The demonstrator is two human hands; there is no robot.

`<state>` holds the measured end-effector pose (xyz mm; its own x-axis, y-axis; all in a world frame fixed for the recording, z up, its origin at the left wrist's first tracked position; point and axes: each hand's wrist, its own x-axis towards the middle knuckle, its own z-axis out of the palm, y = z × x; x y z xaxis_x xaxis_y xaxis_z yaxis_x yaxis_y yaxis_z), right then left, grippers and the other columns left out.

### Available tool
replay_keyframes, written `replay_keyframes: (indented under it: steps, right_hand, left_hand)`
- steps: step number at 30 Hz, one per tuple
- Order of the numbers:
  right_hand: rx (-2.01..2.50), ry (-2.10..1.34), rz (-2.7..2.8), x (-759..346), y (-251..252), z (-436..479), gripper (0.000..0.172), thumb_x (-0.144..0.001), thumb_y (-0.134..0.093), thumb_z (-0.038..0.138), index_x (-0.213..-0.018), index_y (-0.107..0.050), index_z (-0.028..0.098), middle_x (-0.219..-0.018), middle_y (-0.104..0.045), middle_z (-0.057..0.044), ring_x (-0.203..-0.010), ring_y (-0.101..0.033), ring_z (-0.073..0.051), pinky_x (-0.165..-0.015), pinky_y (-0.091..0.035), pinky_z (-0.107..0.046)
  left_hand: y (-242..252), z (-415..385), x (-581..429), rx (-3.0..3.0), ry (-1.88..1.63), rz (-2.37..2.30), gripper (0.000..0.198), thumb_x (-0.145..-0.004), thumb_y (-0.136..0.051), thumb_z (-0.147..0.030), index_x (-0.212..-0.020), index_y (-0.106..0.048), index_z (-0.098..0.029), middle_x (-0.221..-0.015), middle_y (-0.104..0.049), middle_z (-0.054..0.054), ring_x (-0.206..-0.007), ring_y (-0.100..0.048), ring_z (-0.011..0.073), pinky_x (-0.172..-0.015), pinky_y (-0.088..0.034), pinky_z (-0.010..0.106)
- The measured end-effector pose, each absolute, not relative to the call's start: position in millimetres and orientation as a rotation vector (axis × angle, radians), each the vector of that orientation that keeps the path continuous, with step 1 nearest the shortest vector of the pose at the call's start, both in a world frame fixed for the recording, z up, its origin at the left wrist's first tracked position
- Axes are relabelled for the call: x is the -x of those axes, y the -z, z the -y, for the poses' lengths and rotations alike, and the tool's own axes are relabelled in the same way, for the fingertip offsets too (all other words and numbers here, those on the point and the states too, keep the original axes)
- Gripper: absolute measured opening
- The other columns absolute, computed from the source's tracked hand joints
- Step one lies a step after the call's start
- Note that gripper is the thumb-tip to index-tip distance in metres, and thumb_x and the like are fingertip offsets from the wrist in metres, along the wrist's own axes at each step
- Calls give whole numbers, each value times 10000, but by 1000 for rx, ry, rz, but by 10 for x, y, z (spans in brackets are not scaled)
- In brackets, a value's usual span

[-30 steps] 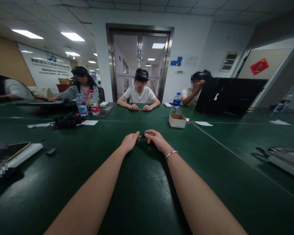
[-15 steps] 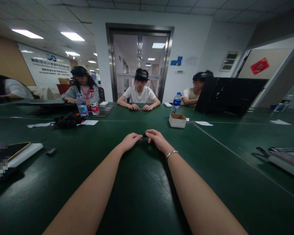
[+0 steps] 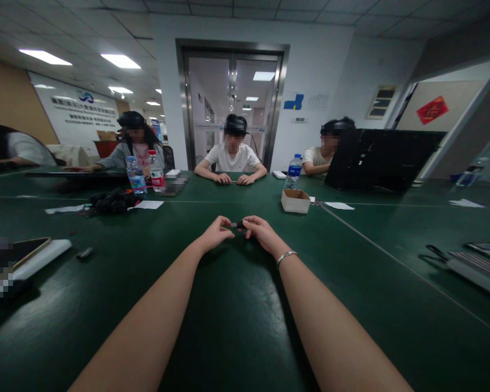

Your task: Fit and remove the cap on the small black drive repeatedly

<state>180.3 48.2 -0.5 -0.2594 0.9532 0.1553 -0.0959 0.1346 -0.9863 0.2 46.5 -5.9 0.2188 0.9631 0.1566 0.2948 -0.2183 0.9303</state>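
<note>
Over the green table, my right hand (image 3: 261, 231) pinches a small black stick with a grey end (image 3: 240, 224), which looks like a USB stick. Its grey end points left, toward my left hand (image 3: 216, 234). The thumb and fingers of my left hand are apart, with the index fingertip close to that grey end; whether they touch I cannot tell. A silver bracelet (image 3: 287, 257) circles my right wrist.
Ahead stands a small open cardboard box (image 3: 295, 201) near a water bottle (image 3: 294, 172). Black cables (image 3: 112, 201) lie by papers at left. A small dark object (image 3: 85, 253) and a phone (image 3: 16, 258) are nearer. Several people sit around the table; a monitor (image 3: 384, 159) stands right.
My left hand has let go of the stick's left end and its fingers have spread, so the grey end shows. My right hand stays in place.
</note>
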Motion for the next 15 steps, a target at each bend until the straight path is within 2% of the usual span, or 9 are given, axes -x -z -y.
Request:
replay_keyframes:
  steps: [2,5,6,8,11,13,15]
  right_hand:
    - [909,-1322,1412,-1803,6,-484,322,-655,-706,382,-850,-577,161,-690,-653,-2,-461,-506,-72,-513,-354,-226]
    - [920,-1324,1411,-1802,7,-490,304,-657,-706,362,-844,-579,160,-692,-652,1,-458,-509,-71,-512,-354,-226]
    - [920,-1325,1409,-1802,6,-490,297,-660,-704,358,-843,-579,159,-692,-654,0,-457,-509,-72,-511,-354,-226]
    - [917,-1333,1405,-1802,0,-487,286,-671,-695,352,-846,-576,160,-692,-660,-4,-456,-510,-73,-508,-352,-224]
    - [919,-1339,1411,-1802,-10,-479,271,-688,-682,340,-857,-575,158,-683,-662,-6,-456,-510,-73,-508,-352,-222]
    - [924,-1338,1417,-1801,-12,-480,262,-690,-682,329,-857,-578,156,-687,-661,-4,-458,-510,-71,-511,-357,-220]
    - [930,-1339,1415,-1800,-9,-485,260,-686,-687,325,-853,-580,157,-692,-658,-2,-458,-509,-69,-514,-362,-221]
  left_hand:
    - [64,-484,-1,-1660,-981,-1174,367,-695,-591,-464,-884,-611,-150,-940,-634,67,-874,-568,187,-827,-419,316]
    - [74,-498,1,-1699,-927,-1159,477,-805,-395,-549,-783,-638,-139,-847,-637,76,-865,-566,201,-860,-405,348]
    - [76,-493,2,-1717,-938,-1157,459,-801,-417,-543,-795,-636,-139,-861,-635,78,-861,-566,199,-858,-408,352]
    - [75,-469,5,-1719,-992,-1145,379,-728,-579,-480,-913,-612,-151,-970,-622,83,-857,-567,187,-837,-424,347]
    - [65,-440,1,-1651,-1065,-1123,528,-626,-716,-396,-1071,-538,-174,-1100,-585,100,-889,-570,178,-829,-435,332]
    - [59,-440,-6,-1635,-1060,-1151,454,-709,-623,-483,-1017,-564,-155,-1045,-605,103,-897,-566,188,-845,-425,342]
    - [59,-449,-10,-1672,-1013,-1193,449,-805,-448,-552,-886,-605,-140,-935,-625,96,-872,-562,197,-854,-414,359]
